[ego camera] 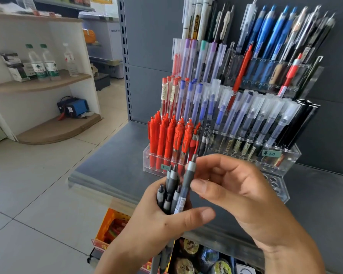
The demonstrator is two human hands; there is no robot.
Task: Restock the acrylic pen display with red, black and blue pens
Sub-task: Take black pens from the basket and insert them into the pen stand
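Note:
A tiered acrylic pen display (291,155) stands on a grey metal shelf (115,155). Red pens (166,139) fill its front left slots, blue capped pens (188,99) sit in the middle tier, and black pens (297,123) stand at the right. My left hand (160,224) grips a bunch of several black pens (169,192), tips up, in front of the display. My right hand (236,186) pinches one black pen (187,182) that sticks higher out of that bunch, its tip just below the front row.
A second low acrylic holder with round holes (275,184) lies in front of the display at right. Goods fill the shelf below (196,258). A white corner shelf unit with water bottles (44,62) stands to the left across a tiled floor.

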